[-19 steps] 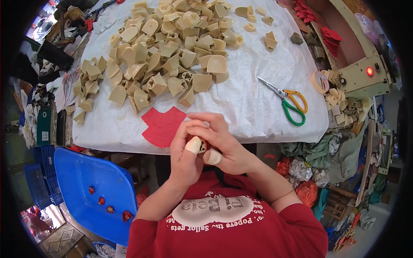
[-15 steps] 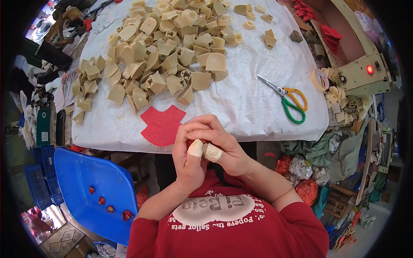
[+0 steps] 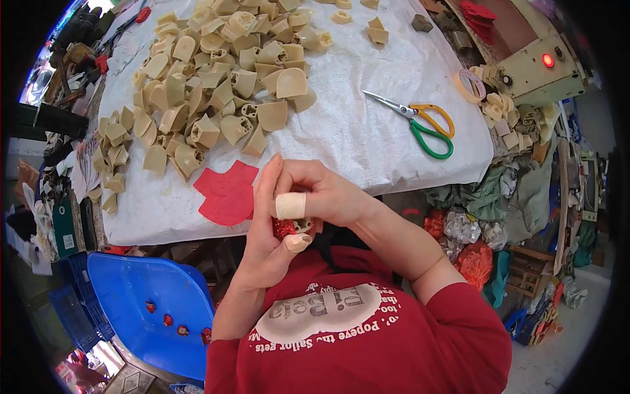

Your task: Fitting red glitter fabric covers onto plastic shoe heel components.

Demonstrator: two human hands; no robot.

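In front of my chest both hands close around a small shoe heel (image 3: 284,229), its outside wrapped in red and a beige hollow end showing. My left hand (image 3: 261,226) cradles it from the left, fingers pointing up and the taped thumb at its lower edge. From the right, my right hand (image 3: 328,197) curls over it, its taped thumb lying across the top; its fingertips are partly hidden. Just beyond my left hand, a red cut-out piece (image 3: 225,194) lies flat on the white-covered table (image 3: 341,157).
A big heap of beige shoe heels (image 3: 216,85) covers the table's far left. Scissors (image 3: 420,125) with green and yellow handles lie right. A tape roll (image 3: 468,87) sits near a machine box (image 3: 538,79) with a red light. Several red pieces lie in a blue plastic shell (image 3: 138,282).
My hands were clasped together with thumbs side by side. Now they are turned, the right thumb higher and the left lower, and more of the red-wrapped heel shows. The whole view has shifted.
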